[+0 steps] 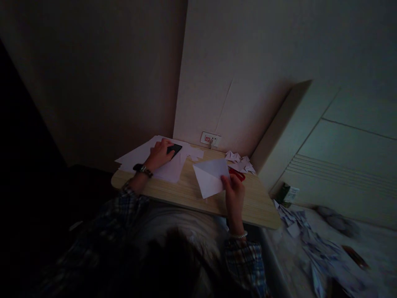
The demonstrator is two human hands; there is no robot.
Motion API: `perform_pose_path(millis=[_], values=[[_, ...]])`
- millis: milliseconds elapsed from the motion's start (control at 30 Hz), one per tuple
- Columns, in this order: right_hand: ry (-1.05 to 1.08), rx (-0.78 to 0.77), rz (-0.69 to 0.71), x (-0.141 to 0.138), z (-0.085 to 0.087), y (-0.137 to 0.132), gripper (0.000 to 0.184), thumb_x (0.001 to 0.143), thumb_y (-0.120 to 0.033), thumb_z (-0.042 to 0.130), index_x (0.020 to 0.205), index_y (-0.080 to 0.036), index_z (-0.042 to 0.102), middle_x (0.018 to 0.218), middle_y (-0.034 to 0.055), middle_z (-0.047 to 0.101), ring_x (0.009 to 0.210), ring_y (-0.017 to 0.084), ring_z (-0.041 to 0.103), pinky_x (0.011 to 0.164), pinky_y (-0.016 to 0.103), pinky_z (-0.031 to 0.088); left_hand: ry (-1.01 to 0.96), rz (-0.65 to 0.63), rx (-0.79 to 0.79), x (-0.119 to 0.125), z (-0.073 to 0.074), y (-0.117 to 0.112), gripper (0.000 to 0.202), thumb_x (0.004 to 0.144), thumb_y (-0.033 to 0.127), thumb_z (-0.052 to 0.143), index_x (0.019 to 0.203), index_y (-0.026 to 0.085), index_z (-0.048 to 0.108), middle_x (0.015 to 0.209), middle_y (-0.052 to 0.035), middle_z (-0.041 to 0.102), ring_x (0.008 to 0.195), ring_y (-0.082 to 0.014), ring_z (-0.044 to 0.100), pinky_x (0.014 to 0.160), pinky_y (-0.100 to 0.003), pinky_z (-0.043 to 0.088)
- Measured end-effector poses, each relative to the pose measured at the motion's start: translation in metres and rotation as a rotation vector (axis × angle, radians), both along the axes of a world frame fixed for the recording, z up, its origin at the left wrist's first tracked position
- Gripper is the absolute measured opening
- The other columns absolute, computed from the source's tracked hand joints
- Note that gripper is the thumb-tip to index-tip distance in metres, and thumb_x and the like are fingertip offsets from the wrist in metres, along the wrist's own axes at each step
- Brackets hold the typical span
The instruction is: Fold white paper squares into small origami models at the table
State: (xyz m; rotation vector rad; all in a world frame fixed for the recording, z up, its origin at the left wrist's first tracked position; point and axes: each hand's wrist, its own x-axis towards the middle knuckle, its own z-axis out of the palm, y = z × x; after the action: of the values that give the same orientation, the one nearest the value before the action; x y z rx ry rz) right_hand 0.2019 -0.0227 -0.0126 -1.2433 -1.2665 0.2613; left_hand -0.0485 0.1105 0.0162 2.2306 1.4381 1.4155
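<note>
A white square sheet of paper (211, 178) with a diagonal crease is held up over the wooden table, pinched by its right edge in my right hand (233, 189). On the left, my left hand (159, 155) is closed around a dark, flat thing that looks like a phone (176, 149), on top of a stack of white paper (169, 174). Red-handled scissors (238, 174) lie just behind my right hand, their blades hidden.
Small folded paper pieces (243, 163) lie at the back right of the table (257, 207); paper scraps (195, 153) lie near the stack. A wall socket (210, 139) with a plug is behind. To the right, a bed (313, 215) holds many papers and a dark box (283, 193).
</note>
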Motion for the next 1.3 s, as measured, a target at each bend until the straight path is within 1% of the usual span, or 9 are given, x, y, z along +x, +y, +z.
perform_pose_path(millis=[200, 267, 400, 467, 567, 633, 800, 1033, 1300], values=[[0.0, -0.018, 0.041, -0.003, 0.0, 0.0, 0.028, 0.08, -0.041, 0.057, 0.067, -0.017, 0.055, 0.059, -0.0036, 0.047, 0.056, 0.011, 0.04, 0.051, 0.024, 0.028, 0.131, 0.047, -0.143, 0.006, 0.002, 0.038, 0.03, 0.06, 0.018, 0.07, 0.085, 0.013, 0.055, 0.09, -0.012, 0.07, 0.103, -0.0327, 0.057, 0.093, -0.05, 0.036], [-0.004, -0.018, 0.031, -0.001, -0.001, 0.0, 0.028, 0.081, -0.042, 0.056, 0.068, -0.016, 0.057, 0.061, -0.0027, 0.049, 0.057, 0.012, 0.041, 0.052, 0.024, 0.029, 0.121, 0.059, -0.14, 0.002, 0.0, 0.031, 0.039, 0.053, 0.013, 0.073, 0.087, 0.015, 0.055, 0.094, -0.0138, 0.07, 0.104, -0.0368, 0.057, 0.094, -0.057, 0.032], [0.032, 0.001, 0.022, 0.0, -0.003, 0.0, 0.029, 0.08, -0.043, 0.056, 0.068, -0.017, 0.056, 0.063, -0.0021, 0.051, 0.059, 0.012, 0.041, 0.054, 0.025, 0.031, -0.106, 0.079, 0.053, -0.009, -0.003, -0.006, 0.045, 0.07, 0.021, 0.063, 0.112, 0.018, 0.048, 0.127, -0.018, 0.056, 0.125, -0.0345, 0.043, 0.102, -0.055, 0.027], [0.047, -0.006, 0.045, -0.004, -0.003, 0.0, 0.029, 0.08, -0.043, 0.057, 0.067, -0.017, 0.055, 0.061, -0.0028, 0.049, 0.058, 0.012, 0.041, 0.053, 0.025, 0.031, -0.382, -0.085, 0.095, -0.006, -0.005, -0.029, 0.042, 0.076, 0.028, 0.059, 0.115, 0.019, 0.045, 0.121, -0.014, 0.061, 0.12, -0.0273, 0.05, 0.1, -0.047, 0.035], [0.035, -0.045, 0.111, -0.011, -0.001, -0.001, 0.028, 0.08, -0.041, 0.057, 0.065, -0.018, 0.055, 0.057, -0.0034, 0.047, 0.055, 0.012, 0.041, 0.049, 0.024, 0.03, -0.575, -0.48, -0.262, 0.017, -0.009, -0.058, 0.036, 0.079, 0.043, 0.056, 0.105, 0.018, 0.053, 0.104, -0.0115, 0.069, 0.104, -0.0247, 0.062, 0.084, -0.038, 0.048], [0.019, -0.047, 0.137, -0.015, 0.0, -0.001, 0.026, 0.081, -0.039, 0.057, 0.065, -0.018, 0.056, 0.058, -0.0032, 0.048, 0.055, 0.012, 0.041, 0.049, 0.025, 0.031, -0.627, -0.592, -0.436, 0.037, -0.013, -0.07, 0.04, 0.066, 0.043, 0.069, 0.096, 0.017, 0.06, 0.101, -0.0111, 0.07, 0.096, -0.0255, 0.065, 0.075, -0.033, 0.051], [0.049, -0.027, 0.122, -0.018, 0.0, -0.001, 0.026, 0.082, -0.039, 0.054, 0.068, -0.017, 0.057, 0.06, -0.0023, 0.051, 0.057, 0.012, 0.044, 0.051, 0.024, 0.034, -0.75, -0.568, -0.61, 0.058, -0.02, -0.078, 0.03, 0.056, 0.035, 0.078, 0.076, 0.015, 0.067, 0.077, -0.0052, 0.073, 0.077, -0.0224, 0.066, 0.068, -0.03, 0.052], [0.032, -0.02, 0.247, -0.024, -0.005, 0.001, 0.021, 0.081, -0.035, 0.057, 0.096, -0.02, 0.06, 0.088, 0.0043, 0.066, 0.078, 0.018, 0.059, 0.069, 0.028, 0.046, -1.001, -0.54, -0.609, 0.055, -0.023, -0.081, 0.034, 0.059, 0.035, 0.079, 0.084, 0.014, 0.07, 0.083, -0.0066, 0.074, 0.075, -0.0199, 0.067, 0.068, -0.028, 0.053], [0.062, -0.043, 0.26, -0.025, -0.015, 0.007, 0.017, 0.083, -0.032, 0.052, 0.096, -0.021, 0.057, 0.081, 0.0026, 0.063, 0.069, 0.017, 0.055, 0.062, 0.027, 0.045, -0.986, -0.485, -0.58, 0.062, -0.029, -0.086, 0.035, 0.06, 0.037, 0.078, 0.083, 0.012, 0.07, 0.082, -0.0065, 0.074, 0.074, -0.0202, 0.066, 0.067, -0.028, 0.05]])
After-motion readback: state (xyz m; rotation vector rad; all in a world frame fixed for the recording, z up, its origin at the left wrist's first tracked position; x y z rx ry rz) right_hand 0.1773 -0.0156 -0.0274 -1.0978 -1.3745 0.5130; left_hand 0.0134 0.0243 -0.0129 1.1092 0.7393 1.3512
